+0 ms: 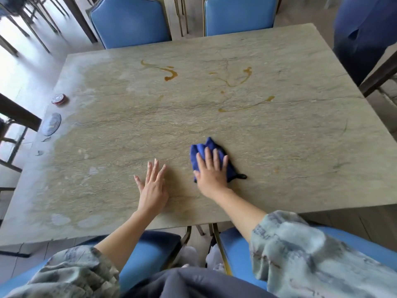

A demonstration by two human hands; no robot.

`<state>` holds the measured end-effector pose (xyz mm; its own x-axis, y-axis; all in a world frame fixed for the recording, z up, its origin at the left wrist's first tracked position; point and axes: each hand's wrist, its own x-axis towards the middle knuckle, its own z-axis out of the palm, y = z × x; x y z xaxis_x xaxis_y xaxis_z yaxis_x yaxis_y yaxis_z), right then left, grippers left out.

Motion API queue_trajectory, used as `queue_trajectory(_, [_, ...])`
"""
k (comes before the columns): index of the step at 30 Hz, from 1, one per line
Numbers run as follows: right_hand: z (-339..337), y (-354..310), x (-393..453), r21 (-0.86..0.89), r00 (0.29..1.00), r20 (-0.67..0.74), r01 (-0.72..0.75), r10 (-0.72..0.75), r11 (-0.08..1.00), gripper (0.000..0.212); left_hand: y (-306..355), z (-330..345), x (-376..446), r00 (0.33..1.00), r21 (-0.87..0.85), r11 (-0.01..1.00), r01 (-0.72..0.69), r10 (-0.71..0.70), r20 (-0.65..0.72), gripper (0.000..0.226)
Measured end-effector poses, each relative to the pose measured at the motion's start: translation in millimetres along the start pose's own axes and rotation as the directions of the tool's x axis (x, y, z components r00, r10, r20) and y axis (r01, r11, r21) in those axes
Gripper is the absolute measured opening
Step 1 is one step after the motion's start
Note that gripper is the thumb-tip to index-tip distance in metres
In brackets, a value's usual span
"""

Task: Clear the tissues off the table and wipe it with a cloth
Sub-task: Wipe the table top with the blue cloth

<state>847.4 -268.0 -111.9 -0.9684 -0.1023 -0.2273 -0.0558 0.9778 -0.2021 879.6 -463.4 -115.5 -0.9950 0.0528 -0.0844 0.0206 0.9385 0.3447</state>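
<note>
**Blue cloth pressed flat on a stained stone table**

The right hand (211, 172) lay palm-down on a crumpled, deep-blue cloth (206, 148), fingers straight and slightly spread, pressing it against the table (129, 130) near the front edge, right of centre. The cloth bunched up beyond the fingertips, and a small black loop stuck out at its right side. The left hand (152, 188) rested flat on the bare surface just beside it, fingers splayed, holding nothing. Orange-brown streaks (170, 74) marked the far half of the greenish tabletop. Two small round items (51, 123) sat by the left edge. Blue chairs (129, 20) stood behind.
</note>
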Motion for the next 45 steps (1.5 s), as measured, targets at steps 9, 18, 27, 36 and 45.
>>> queue_trajectory(9, [29.8, 13.3, -57.1, -0.224, 0.788, 0.121, 0.614, -0.603, 0.757, 0.061, -67.5, -22.1, -14.1, 0.999, 0.058, 0.998, 0.003, -0.005, 0.039, 0.050])
queue_trajectory(18, [21.5, 19.5, -72.6, -0.202, 0.956, 0.134, 0.285, -0.262, 0.937, 0.066, -145.6, -61.2, -27.4, 0.988, 0.152, 0.988, 0.010, -0.033, 0.150, 0.062])
queue_trajectory(27, [45.4, -147.5, -59.2, -0.131, 0.913, 0.192, 0.388, -0.361, 0.912, 0.073, -176.4, -79.2, -40.6, 0.956, 0.090, 0.966, 0.242, -0.254, 0.147, 0.061])
queue_trajectory(36, [38.8, -129.0, -63.2, -0.124, 0.797, 0.236, 0.592, -0.556, 0.796, 0.071, -139.3, -68.8, -33.9, 0.972, 0.150, 0.983, 0.109, -0.137, 0.189, 0.065])
queue_trajectory(45, [14.8, 45.1, -77.0, -0.168, 0.789, 0.202, 0.611, -0.580, 0.773, 0.077, -17.8, -25.7, -7.6, 0.986, 0.076, 0.996, -0.047, 0.034, 0.163, 0.061])
